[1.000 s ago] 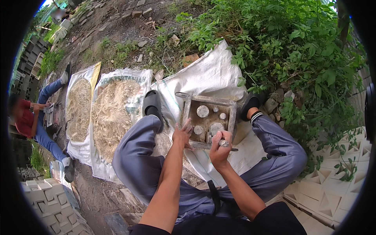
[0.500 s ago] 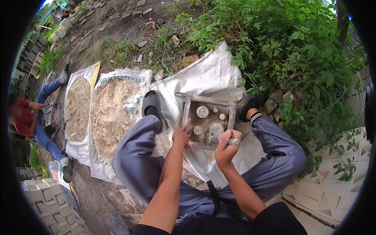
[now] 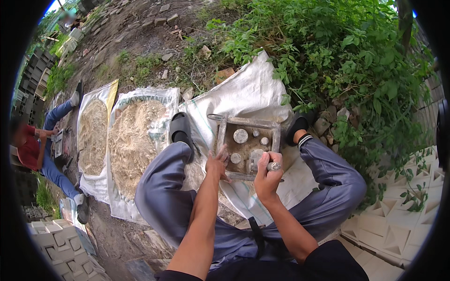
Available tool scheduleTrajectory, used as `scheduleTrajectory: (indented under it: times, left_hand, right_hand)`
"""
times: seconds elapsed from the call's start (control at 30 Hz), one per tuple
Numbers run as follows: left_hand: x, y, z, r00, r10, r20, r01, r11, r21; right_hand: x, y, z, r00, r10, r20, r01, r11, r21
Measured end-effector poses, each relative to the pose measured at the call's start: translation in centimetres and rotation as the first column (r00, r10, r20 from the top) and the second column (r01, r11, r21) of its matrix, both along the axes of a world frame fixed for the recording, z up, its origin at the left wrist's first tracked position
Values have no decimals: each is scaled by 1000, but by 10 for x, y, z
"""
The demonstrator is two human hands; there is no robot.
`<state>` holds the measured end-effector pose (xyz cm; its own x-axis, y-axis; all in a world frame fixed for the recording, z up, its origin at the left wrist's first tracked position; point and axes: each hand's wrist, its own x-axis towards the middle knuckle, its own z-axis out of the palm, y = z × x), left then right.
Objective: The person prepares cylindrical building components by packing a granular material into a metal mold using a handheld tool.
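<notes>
I sit with knees apart over a square metal mould frame (image 3: 224,132) lying on a white sack (image 3: 243,96). Inside the frame are several round grey discs (image 3: 240,136) set in damp sandy mix. My left hand (image 3: 217,163) rests on the frame's near left edge, fingers spread. My right hand (image 3: 268,169) is closed around a short metal tool (image 3: 274,166) held over the frame's near right edge. My black sandals (image 3: 180,127) stand on either side of the frame.
Two open sacks of pale sand (image 3: 133,140) lie to my left. Beyond them another person (image 3: 44,152) in a red top sits on the ground. White moulded blocks (image 3: 398,225) are stacked at right and lower left. Green bushes (image 3: 347,61) crowd the right side.
My right hand has turned and drawn slightly back with the metal tool, from over the discs to the frame's near edge. The left hand stays on the frame.
</notes>
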<state>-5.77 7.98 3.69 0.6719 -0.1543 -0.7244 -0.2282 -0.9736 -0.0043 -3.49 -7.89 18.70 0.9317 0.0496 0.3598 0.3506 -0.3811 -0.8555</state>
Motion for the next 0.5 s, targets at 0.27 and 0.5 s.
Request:
scheduleTrajectory:
  times: [0.27,0.5]
  left_hand:
    - [9,-3,11,999,-7,-31,7,1000,-6]
    - [5,-3,-1,999,4,-53,-1,999,47]
  right_hand:
    - [14,-8,-21,981,58,-188,-50,998,45]
    - [8,-6,-20,976,44,-213,-47,999,-8]
